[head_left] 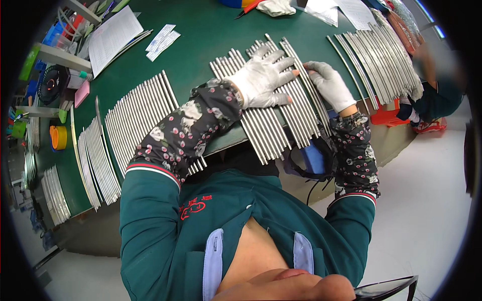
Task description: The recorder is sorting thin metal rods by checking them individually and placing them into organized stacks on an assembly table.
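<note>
A green table (201,30) lies under everything, and the middle rods (266,133), a wide batch of silvery metal, lie side by side upon it, directly before the person. Left of the middle rods is another batch, the left rods (138,118); to their right, the right rods (381,65) fan out. A paper sheet (115,42) lies well left of the middle rods and farther away. The white-gloved left hand (263,78) rests palm down across the middle rods, fingers spread. The gloved right hand (331,86) is at their right edge, fingers bent close together; whether they pinch a rod cannot be told. Far left of the middle rods are an orange roll (62,138) and a pink block (82,94).
</note>
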`<state>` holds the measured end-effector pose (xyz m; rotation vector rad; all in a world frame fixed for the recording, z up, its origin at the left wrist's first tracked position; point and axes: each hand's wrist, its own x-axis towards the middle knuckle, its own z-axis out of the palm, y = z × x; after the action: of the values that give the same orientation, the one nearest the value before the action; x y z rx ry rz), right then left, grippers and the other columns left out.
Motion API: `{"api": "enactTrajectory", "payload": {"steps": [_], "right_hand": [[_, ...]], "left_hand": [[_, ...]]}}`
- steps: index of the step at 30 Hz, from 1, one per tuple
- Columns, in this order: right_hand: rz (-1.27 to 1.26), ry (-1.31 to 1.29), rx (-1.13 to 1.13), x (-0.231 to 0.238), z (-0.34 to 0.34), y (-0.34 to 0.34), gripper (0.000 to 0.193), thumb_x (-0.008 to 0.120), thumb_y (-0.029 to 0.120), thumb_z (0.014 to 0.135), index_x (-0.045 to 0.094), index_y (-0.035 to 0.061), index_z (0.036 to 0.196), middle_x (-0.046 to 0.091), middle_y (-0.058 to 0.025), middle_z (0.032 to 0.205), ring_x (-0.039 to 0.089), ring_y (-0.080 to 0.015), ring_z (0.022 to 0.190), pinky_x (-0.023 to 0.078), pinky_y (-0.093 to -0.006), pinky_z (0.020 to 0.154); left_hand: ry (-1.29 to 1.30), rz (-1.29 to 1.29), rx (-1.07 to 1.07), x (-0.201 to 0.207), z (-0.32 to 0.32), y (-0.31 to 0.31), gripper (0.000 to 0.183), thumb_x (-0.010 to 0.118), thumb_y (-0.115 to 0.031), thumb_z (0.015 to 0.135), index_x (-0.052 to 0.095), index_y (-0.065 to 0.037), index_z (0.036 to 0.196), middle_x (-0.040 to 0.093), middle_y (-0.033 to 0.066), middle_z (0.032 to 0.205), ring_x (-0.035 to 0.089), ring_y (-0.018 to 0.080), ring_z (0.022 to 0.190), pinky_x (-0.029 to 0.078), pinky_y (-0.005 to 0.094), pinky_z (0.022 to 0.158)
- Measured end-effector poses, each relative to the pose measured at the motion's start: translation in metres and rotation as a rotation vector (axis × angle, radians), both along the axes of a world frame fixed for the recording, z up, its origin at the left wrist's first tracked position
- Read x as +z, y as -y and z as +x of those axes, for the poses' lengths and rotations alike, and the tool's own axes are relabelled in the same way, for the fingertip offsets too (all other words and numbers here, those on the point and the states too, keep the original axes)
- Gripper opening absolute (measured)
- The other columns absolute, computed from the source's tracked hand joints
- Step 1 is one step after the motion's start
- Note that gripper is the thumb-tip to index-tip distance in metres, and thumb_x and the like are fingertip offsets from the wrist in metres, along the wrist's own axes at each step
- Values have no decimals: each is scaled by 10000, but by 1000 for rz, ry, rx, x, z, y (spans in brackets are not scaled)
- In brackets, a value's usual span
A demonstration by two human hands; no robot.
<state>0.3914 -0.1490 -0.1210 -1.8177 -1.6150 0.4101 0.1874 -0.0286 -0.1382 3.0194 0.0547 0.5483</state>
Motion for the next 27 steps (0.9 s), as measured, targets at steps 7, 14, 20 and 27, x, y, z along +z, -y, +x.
{"api": "enactTrajectory", "payload": {"steps": [7, 14, 20, 27], "right_hand": [[131, 446, -382, 41, 16, 26, 308, 715, 211, 801, 666, 18, 1037, 655, -153, 1034, 645, -314, 933, 517, -388, 830], [-244, 705, -688, 41, 56, 21, 331, 738, 337, 792, 651, 53, 938, 677, -154, 900, 658, -327, 876, 530, -429, 757], [-141, 343, -387, 33, 4, 6, 161, 658, 192, 847, 611, 54, 915, 656, -158, 904, 631, -362, 895, 507, -448, 792], [-15, -176, -102, 28, 4, 41, 279, 581, 154, 941, 615, -24, 1153, 667, -182, 1043, 647, -253, 985, 495, -330, 880]], "left_hand": [[-151, -74, -55, 38, -44, 1, 735, 477, -564, 863, 464, -14, 1350, 393, 234, 1441, 352, 416, 1348, 243, 568, 1108], [-57, -72, 3, 41, 6, 5, 633, 574, -436, 858, 497, -18, 1326, 421, 212, 1423, 375, 395, 1329, 296, 538, 1085], [-146, -51, -143, 35, -17, -8, 618, 533, -376, 886, 435, -17, 1379, 349, 210, 1490, 318, 398, 1384, 211, 543, 1139], [-51, 58, -125, 33, 14, -27, 571, 472, -420, 945, 416, -135, 1437, 324, 167, 1520, 300, 402, 1394, 225, 553, 1147]]}}
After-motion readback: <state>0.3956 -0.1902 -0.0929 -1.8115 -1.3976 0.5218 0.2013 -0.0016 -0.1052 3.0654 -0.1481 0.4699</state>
